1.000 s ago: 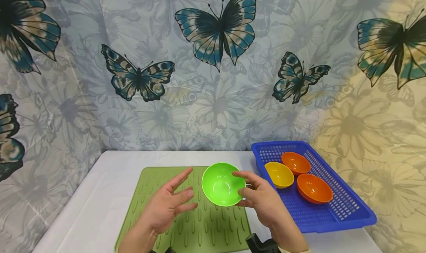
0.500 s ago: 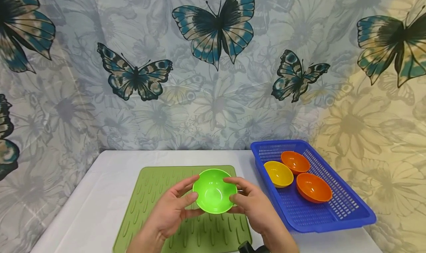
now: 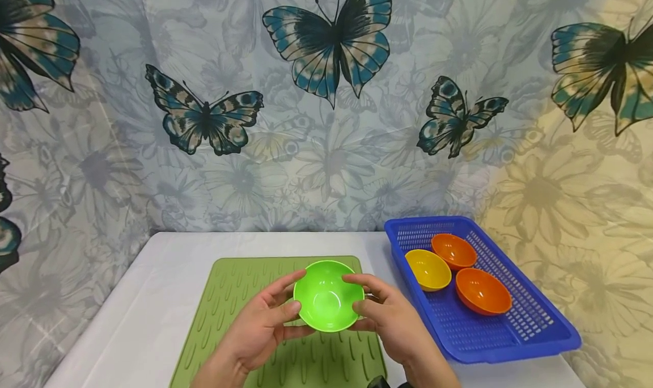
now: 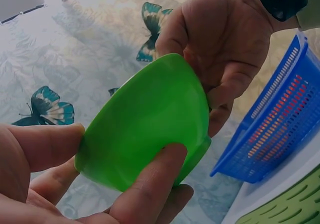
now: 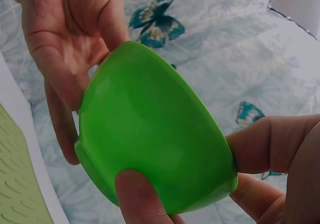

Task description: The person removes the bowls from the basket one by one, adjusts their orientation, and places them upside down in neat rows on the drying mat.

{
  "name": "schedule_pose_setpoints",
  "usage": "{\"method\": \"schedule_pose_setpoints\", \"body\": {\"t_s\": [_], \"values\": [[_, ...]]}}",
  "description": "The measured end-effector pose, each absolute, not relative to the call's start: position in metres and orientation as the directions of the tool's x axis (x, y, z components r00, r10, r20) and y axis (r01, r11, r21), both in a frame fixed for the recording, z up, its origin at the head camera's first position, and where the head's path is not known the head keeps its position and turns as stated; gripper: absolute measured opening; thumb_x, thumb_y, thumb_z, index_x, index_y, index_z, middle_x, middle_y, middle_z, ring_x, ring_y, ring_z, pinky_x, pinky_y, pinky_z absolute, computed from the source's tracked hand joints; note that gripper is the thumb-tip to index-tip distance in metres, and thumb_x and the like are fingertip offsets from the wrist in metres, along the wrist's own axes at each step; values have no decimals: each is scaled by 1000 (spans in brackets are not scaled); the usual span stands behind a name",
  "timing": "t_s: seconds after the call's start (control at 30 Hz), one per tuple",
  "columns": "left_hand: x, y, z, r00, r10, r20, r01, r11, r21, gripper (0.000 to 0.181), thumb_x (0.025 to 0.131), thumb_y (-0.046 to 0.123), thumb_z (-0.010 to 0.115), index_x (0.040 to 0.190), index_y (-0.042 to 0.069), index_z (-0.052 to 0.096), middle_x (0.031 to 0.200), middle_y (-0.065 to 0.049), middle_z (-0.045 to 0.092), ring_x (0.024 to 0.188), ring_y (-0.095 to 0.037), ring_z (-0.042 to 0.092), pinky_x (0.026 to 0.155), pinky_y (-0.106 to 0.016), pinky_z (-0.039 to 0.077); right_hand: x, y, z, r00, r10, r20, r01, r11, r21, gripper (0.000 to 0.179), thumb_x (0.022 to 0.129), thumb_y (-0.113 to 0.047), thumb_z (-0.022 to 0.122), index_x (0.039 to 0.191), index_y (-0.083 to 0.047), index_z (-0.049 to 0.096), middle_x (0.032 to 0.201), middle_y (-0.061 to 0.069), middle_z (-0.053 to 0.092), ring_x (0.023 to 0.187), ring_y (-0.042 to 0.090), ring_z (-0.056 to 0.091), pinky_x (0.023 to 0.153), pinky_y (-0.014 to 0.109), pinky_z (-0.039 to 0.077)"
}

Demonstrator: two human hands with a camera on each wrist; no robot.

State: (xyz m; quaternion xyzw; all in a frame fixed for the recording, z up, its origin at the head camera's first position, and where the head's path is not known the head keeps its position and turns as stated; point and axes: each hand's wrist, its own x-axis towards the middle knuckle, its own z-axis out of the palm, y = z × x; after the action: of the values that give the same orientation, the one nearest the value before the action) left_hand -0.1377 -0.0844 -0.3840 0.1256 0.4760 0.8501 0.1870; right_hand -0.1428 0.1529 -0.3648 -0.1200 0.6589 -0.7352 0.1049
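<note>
A bright green bowl (image 3: 327, 297) is held up above the green mat, its hollow side facing the head camera. My left hand (image 3: 260, 325) grips its left side, thumb at the rim and fingers round the outer wall. On the opposite side my right hand (image 3: 393, 317) holds the bowl the same way, its index finger reaching over the rim. Both wrist views show the bowl's outer wall and foot, with fingertips pressed on it from each side. Nothing is visible inside the bowl.
A ridged green mat (image 3: 204, 325) lies on the white table (image 3: 122, 314). To the right stands a blue perforated basket (image 3: 490, 342) holding a yellow bowl (image 3: 429, 271) and two orange bowls, one farther back (image 3: 454, 252) and one nearer (image 3: 483, 292). A butterfly-patterned cloth hangs behind.
My left hand has come in from the left and taken hold of the green bowl. The right hand has carried the bowl slightly left and lower. Over the last half second both stay nearly still.
</note>
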Motion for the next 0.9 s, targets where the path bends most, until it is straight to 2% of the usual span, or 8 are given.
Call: {"method": "schedule_pose_setpoints", "body": {"t_s": [0.3, 0.57, 0.7, 0.9], "values": [[-142, -87, -386, -904, 427, 18, -197, -454, 869, 58, 92, 3, 57, 145, 7, 33, 138, -22, 31, 108, -37, 54, 85, -55, 44, -150, 150, -368, -945, -325, 22, 17, -114, -993, 43, 85, 3, 53, 128, 0, 53, 112, 27, 42, 89, 35, 58, 72, 49, 52], [-151, -87, -388, -919, 394, -1, -185, -428, 885, 58, 90, 1, 59, 143, 7, 37, 138, -22, 30, 104, -37, 56, 82, -53, 47, -158, 155, -367, -947, -320, -23, 47, -67, -997, 44, 87, 0, 55, 131, -3, 51, 123, 26, 42, 91, 34, 58, 72, 45, 53], [-152, -87, -387, -922, 386, 6, -165, -407, 899, 58, 89, 1, 60, 142, 7, 38, 136, -22, 30, 101, -35, 58, 81, -52, 48, -161, 155, -369, -944, -328, -25, 55, -84, -995, 46, 87, 2, 55, 132, -3, 50, 124, 25, 43, 95, 35, 57, 72, 48, 53], [-154, -89, -387, -916, 401, 33, -142, -399, 906, 67, 90, -2, 57, 148, 19, 29, 142, -22, 27, 101, -37, 58, 78, -55, 48, -165, 153, -374, -943, -333, -16, 49, -91, -995, 47, 86, 6, 54, 132, -4, 50, 124, 25, 43, 97, 35, 57, 70, 50, 52]]}}
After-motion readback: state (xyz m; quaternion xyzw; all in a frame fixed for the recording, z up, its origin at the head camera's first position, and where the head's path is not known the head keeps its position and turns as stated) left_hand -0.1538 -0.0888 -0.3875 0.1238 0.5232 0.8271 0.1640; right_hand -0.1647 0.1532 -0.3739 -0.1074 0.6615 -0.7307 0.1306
